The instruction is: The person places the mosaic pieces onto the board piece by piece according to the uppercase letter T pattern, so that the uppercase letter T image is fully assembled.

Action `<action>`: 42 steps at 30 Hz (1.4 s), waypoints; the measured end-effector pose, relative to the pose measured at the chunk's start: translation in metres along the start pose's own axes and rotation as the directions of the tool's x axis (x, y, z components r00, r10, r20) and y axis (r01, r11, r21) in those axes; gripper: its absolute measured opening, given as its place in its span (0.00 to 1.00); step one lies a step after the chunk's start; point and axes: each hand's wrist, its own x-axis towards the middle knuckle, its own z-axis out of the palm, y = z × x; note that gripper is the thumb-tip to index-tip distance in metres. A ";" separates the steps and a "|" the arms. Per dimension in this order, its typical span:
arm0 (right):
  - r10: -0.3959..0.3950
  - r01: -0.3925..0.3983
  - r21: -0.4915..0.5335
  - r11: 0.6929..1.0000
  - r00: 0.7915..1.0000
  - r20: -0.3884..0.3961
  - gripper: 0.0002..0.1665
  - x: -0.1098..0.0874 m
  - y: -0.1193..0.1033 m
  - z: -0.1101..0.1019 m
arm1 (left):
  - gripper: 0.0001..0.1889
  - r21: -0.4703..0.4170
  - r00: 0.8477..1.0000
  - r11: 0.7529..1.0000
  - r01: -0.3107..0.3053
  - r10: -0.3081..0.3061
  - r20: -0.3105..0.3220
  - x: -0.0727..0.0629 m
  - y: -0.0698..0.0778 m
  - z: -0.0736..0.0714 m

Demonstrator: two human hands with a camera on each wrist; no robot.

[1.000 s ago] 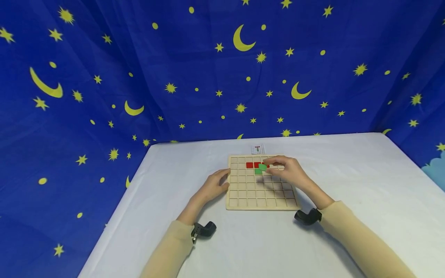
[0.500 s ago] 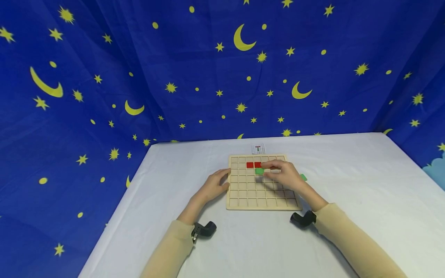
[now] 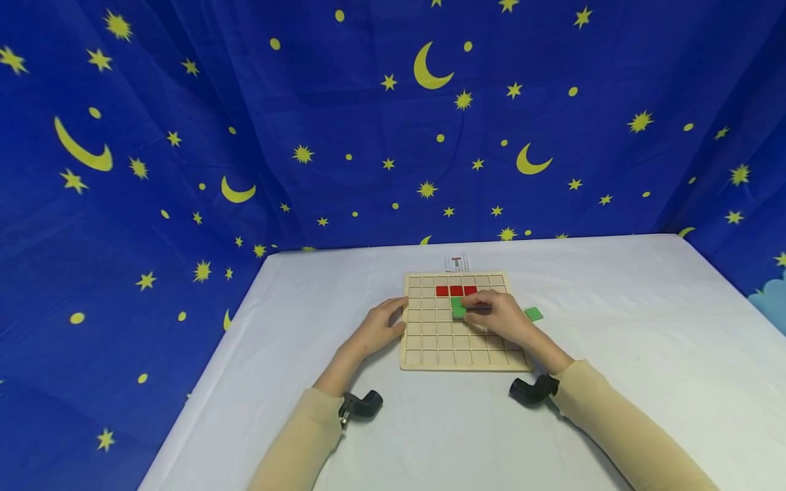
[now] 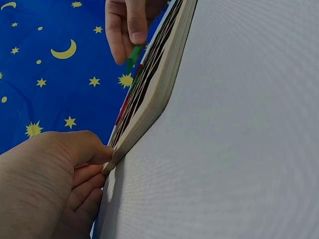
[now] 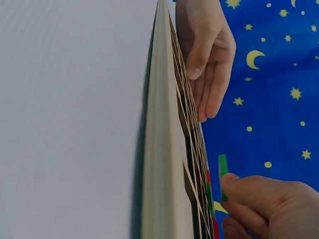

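In the head view a wooden grid board (image 3: 428,339) lies on the table. Three red square tiles (image 3: 456,291) sit side by side in its second row. One green tile (image 3: 456,301) sits directly below the middle red one. Over the cell below that, my right hand (image 3: 500,317) pinches another green tile (image 3: 458,314) between thumb and fingertips; in the right wrist view this green tile (image 5: 223,174) is tilted and apart from the board. My left hand (image 3: 374,331) touches the board's left edge with thumb and fingertips, its fingers relaxed.
A loose green tile (image 3: 533,314) lies on the white table (image 3: 454,429), right of the board and beyond my right wrist. Behind the board is a small card (image 3: 457,262) with a printed grid pattern. A blue star-patterned curtain (image 3: 368,116) hangs behind the table.
My right hand has moved the pinched green tile from beside the middle red tile toward me, down to below the placed green one. The right red tile now shows fully. My left hand stays put.
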 end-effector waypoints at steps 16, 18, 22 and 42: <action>-0.068 0.065 -0.098 0.993 0.997 -0.029 0.16 -0.001 0.008 0.007 | 0.29 -0.009 1.000 1.000 0.007 -0.007 0.012 0.000 -0.001 0.001; -0.072 0.069 -0.102 0.992 0.997 -0.030 0.16 -0.001 0.007 0.007 | 0.29 -0.007 1.000 1.000 0.003 -0.003 0.010 0.000 -0.001 0.001; -0.074 0.070 -0.101 0.992 0.997 -0.028 0.17 -0.001 0.005 0.007 | 0.29 0.003 1.000 1.000 0.001 -0.001 0.008 0.001 -0.001 0.001; -0.057 0.054 -0.082 0.995 0.998 -0.034 0.17 0.002 0.005 0.006 | 0.29 0.009 1.000 1.000 0.000 0.000 -0.002 0.001 0.000 0.001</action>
